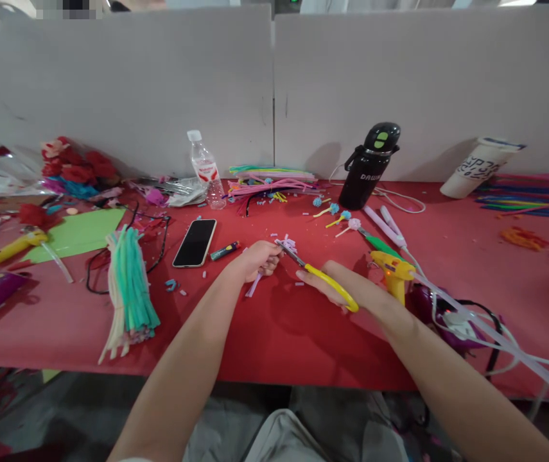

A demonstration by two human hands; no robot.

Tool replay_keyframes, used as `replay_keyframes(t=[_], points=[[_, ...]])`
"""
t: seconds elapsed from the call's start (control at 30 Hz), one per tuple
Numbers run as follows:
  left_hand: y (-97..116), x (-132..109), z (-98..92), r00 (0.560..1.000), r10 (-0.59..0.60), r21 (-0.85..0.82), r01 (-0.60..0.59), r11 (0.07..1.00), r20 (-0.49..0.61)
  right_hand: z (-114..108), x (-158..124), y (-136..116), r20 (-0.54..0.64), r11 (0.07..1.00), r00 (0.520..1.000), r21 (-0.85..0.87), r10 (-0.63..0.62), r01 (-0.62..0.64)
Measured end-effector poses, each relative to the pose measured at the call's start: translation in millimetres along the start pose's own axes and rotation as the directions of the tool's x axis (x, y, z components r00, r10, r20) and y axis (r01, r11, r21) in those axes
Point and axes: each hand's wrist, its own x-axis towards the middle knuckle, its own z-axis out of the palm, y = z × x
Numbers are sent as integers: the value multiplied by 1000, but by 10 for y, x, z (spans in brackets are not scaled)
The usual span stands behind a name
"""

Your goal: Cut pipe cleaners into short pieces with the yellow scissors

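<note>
My left hand is closed around a few light purple pipe cleaners, whose ends stick out below the fist. In my right hand is a pair of scissors with yellow handles. The blade tips reach my left fingers, beside a small heap of cut purple pieces on the red table. Whether the blades are apart or together is too small to tell. To the left of my left hand lie a dark lighter and a phone.
A bundle of green and white pipe cleaners lies at left. At right are a yellow glue gun with its long glue stick, a black bottle and small pompom-tipped stems. Behind stand a clear water bottle and a grey partition.
</note>
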Motion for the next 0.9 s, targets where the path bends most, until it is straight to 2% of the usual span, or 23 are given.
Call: replay_keyframes(t=[0.13,0.2,0.3,0.4,0.47,0.7,0.83,0.9], points=[[-13,-34,-52,998,55,48,-56,997,34,-42,-34,-143,162,994,981,-23,106,-104],[-21,-56,-48,993,100,75,-104,992,56,-68,-41,-229,145,994,984,9,105,-107],[-34,-94,37,985,110,124,-127,984,134,-56,-9,-315,38,995,998,74,58,-61],[-41,-154,181,967,82,190,-130,973,243,12,48,-334,-71,993,996,98,-59,66],[-40,-204,264,948,71,223,-144,964,310,59,79,-321,-97,981,985,116,-145,155],[-26,-314,306,913,-31,345,-123,931,407,92,118,-224,-35,934,976,285,-214,215],[-49,-307,303,920,-42,374,-116,920,389,87,110,-208,58,939,976,287,-212,187],[-70,-293,303,930,-50,392,-104,914,364,98,107,-215,61,945,979,279,-195,171]])
